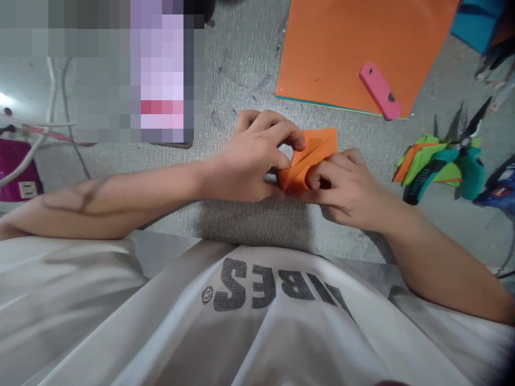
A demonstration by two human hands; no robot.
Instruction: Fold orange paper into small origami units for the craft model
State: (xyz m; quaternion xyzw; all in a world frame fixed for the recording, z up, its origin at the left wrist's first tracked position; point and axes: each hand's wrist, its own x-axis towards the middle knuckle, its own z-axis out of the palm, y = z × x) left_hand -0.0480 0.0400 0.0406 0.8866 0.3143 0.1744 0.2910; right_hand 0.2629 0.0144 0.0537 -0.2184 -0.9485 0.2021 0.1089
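Note:
A small piece of orange paper (pixel 317 142) with fold lines across it lies between my two hands, close to my body. My left hand (pixel 261 153) grips its left side, thumb and fingers curled at the edge. On the lower right, my right hand (pixel 346 185) has its fingers bent and pressed on the same paper. The lower edge of the paper is partly hidden by my fingers. Just beyond it lies a large orange sheet (pixel 330 48) on top of other coloured sheets, with a pink cutter (pixel 380 91) resting on it.
To the right, teal-handled pliers (pixel 469 166) lie on several green and orange paper pieces (pixel 422 155). A blurred-out screen (pixel 161 69) stands at the back left. White cables (pixel 50 102) and a purple box (pixel 18 166) are at the far left of the grey table (pixel 241 220).

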